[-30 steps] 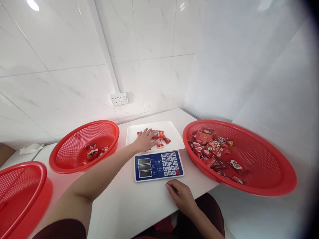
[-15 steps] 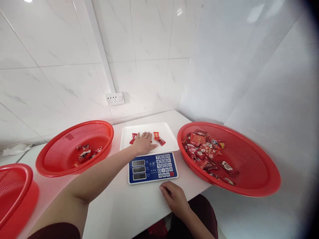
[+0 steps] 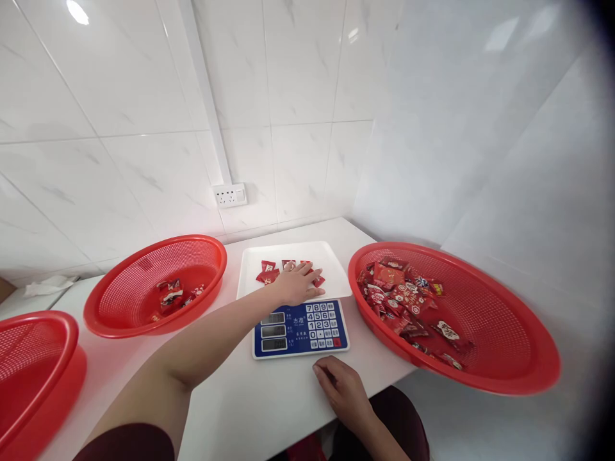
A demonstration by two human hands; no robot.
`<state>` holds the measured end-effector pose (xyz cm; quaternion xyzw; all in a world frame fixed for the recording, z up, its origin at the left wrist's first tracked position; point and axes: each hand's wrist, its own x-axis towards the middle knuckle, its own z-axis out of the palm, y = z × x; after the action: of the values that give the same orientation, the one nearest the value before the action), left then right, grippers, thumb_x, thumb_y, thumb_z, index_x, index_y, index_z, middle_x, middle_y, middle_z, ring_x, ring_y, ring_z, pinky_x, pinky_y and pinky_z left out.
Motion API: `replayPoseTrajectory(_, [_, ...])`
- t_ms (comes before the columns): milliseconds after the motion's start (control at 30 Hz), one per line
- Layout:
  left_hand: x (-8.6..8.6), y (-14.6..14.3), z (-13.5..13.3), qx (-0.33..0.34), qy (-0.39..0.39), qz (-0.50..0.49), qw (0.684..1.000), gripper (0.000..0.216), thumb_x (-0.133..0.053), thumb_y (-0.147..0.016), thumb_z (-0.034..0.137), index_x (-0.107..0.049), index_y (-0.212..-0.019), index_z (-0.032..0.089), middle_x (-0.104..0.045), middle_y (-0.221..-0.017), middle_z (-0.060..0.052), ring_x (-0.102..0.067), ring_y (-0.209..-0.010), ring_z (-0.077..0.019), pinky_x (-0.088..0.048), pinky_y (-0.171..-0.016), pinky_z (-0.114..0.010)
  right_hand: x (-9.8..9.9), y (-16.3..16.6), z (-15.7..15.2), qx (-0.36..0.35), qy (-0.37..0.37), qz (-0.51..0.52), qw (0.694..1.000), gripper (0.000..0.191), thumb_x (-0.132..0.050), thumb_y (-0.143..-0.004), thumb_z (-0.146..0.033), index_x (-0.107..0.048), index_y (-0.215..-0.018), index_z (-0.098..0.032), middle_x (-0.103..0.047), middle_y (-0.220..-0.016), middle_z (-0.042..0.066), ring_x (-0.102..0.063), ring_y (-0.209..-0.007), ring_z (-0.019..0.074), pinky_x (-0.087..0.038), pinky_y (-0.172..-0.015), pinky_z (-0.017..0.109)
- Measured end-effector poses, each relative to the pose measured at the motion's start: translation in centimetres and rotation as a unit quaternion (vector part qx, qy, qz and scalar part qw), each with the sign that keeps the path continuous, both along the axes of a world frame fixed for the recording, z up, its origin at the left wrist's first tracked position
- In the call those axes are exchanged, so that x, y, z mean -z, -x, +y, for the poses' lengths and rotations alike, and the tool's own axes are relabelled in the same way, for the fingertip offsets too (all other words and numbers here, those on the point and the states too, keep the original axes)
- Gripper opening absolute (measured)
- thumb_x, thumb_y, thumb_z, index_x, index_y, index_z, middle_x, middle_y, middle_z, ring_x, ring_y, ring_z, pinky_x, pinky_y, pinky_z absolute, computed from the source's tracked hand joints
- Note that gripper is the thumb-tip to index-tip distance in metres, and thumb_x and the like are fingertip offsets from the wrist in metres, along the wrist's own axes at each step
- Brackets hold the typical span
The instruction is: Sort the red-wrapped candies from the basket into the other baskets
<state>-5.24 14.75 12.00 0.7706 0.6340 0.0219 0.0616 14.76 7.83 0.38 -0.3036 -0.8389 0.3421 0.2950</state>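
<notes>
Left hand (image 3: 295,285) shifted rightward over tray (image 3: 331,256), more sweets (image 3: 268,276) bare to its left, fingers spread, palm down, underside hidden, scale panel (image 3: 298,338) between it and right hand (image 3: 341,389), that one loosely curled, any hold unclear.

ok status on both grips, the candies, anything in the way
Left grip open, palm down over candies on scale tray. Right grip loosely curled near table edge. Left forearm covers part of scale.

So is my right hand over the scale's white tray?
No, the left hand is over the white tray, while the right hand is on the near side of the blue keypad panel.
</notes>
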Motion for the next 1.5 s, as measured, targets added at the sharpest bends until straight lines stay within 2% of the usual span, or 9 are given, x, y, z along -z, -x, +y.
replayPoseTrajectory(133, [-0.5, 0.5, -0.2, 0.018, -0.011, -0.005, 1.0, 0.05, -0.026, -0.089, 0.052, -0.048, -0.124, 0.025, -0.037, -0.14, -0.008, -0.028, -0.131, -0.0242, -0.013, -0.107, -0.045, 0.0, 0.0, 0.0, 0.0, -0.005, 0.001, 1.0, 0.026, -0.04, -0.089, -0.031, -0.059, -0.076, -0.02, -0.064, -0.073, 0.003, -0.059, -0.066, 0.0158, -0.045, -0.061, 0.025])
replayPoseTrajectory(233, [-0.7, 0.7, -0.3, 0.018, -0.018, -0.01, 1.0, 0.044, -0.028, -0.09, 0.048, -0.055, -0.117, 0.026, -0.041, -0.137, -0.008, -0.033, -0.128, -0.0244, -0.016, -0.106, -0.044, 0.0, 0.0, -0.1, 0.003, -0.006, 0.001, 1.0, 0.025, -0.041, -0.088, -0.031, -0.059, -0.076, -0.02, -0.064, -0.072, 0.003, -0.06, -0.066, 0.0158, -0.046, -0.061, 0.025])
replayPoseTrajectory(333, [-0.6, 0.9, -0.6, 0.013, -0.023, -0.015, 1.0, 0.042, -0.032, -0.089, 0.045, -0.053, -0.12, 0.026, -0.038, -0.139, -0.008, -0.031, -0.129, -0.025, -0.018, -0.106, -0.044, 0.0, 0.0, -0.1, 0.003, -0.007, 0.005, 1.0, 0.025, -0.041, -0.088, -0.031, -0.059, -0.076, -0.02, -0.064, -0.072, 0.003, -0.06, -0.065, 0.0157, -0.046, -0.06, 0.025])
replayPoseTrajectory(533, [-0.6, 2.0, -1.7, -0.022, -0.041, -0.029, 0.998, 0.053, -0.034, -0.086, 0.053, -0.036, -0.132, 0.026, -0.033, -0.143, -0.006, -0.02, -0.133, -0.0258, -0.013, -0.107, -0.046, -0.1, 0.1, 0.0, 0.002, -0.019, -0.001, 1.0, 0.027, -0.039, -0.089, -0.032, -0.059, -0.075, -0.021, -0.064, -0.071, 0.003, -0.06, -0.064, 0.0156, -0.046, -0.058, 0.024])
replayPoseTrajectory(767, [-0.1, 1.9, -0.9, -0.055, -0.031, -0.028, 0.998, 0.057, -0.028, -0.087, 0.055, -0.034, -0.132, 0.021, -0.035, -0.142, -0.01, -0.016, -0.134, -0.0297, -0.008, -0.107, -0.053, 0.1, 0.2, 0.0, 0.003, -0.019, -0.01, 1.0, 0.027, -0.039, -0.089, -0.033, -0.058, -0.075, -0.02, -0.063, -0.071, 0.003, -0.059, -0.065, 0.0159, -0.045, -0.059, 0.025])
replayPoseTrajectory(933, [0.1, 1.4, -0.2, -0.056, -0.025, -0.024, 0.998, 0.049, -0.028, -0.089, 0.046, -0.034, -0.132, 0.022, -0.035, -0.142, -0.009, -0.016, -0.134, -0.0301, -0.005, -0.107, -0.054, 0.0, 0.1, -0.1, 0.007, -0.016, -0.01, 1.0, 0.026, -0.039, -0.089, -0.032, -0.059, -0.075, -0.021, -0.064, -0.072, 0.003, -0.06, -0.066, 0.0162, -0.046, -0.06, 0.025])
replayPoseTrajectory(1067, [-0.4, 1.6, -0.6, -0.063, -0.023, -0.025, 0.997, 0.05, -0.031, -0.088, 0.049, -0.036, -0.131, 0.024, -0.033, -0.143, -0.008, -0.013, -0.135, -0.0292, -0.006, -0.107, -0.053, -0.2, 0.1, -0.1, 0.01, -0.017, -0.012, 1.0, 0.026, -0.04, -0.088, -0.032, -0.06, -0.075, -0.021, -0.064, -0.071, 0.003, -0.06, -0.065, 0.0162, -0.046, -0.058, 0.025])
replayPoseTrajectory(1333, [-1.4, 6.1, -3.2, -0.14, -0.008, -0.029, 0.99, 0.071, -0.026, -0.083, 0.063, -0.021, -0.14, 0.021, -0.018, -0.149, -0.011, -0.007, -0.137, -0.0288, -0.01, -0.107, -0.051, 0.0, 0.2, 0.0, 0.004, -0.029, -0.003, 1.0, 0.025, -0.04, -0.088, -0.031, -0.059, -0.075, -0.021, -0.064, -0.07, 0.002, -0.061, -0.065, 0.0158, -0.046, -0.059, 0.024])
replayPoseTrajectory(1500, [-0.6, 8.7, -4.5, -0.177, 0.022, -0.021, 0.984, 0.073, -0.027, -0.08, 0.068, -0.027, -0.138, 0.023, -0.02, -0.148, -0.012, -0.01, -0.136, -0.031, -0.012, -0.106, -0.053, 0.1, 0.2, 0.1, -0.001, -0.025, -0.011, 1.0, 0.026, -0.039, -0.089, -0.033, -0.058, -0.076, -0.021, -0.063, -0.07, 0.002, -0.06, -0.064, 0.0158, -0.046, -0.058, 0.024])
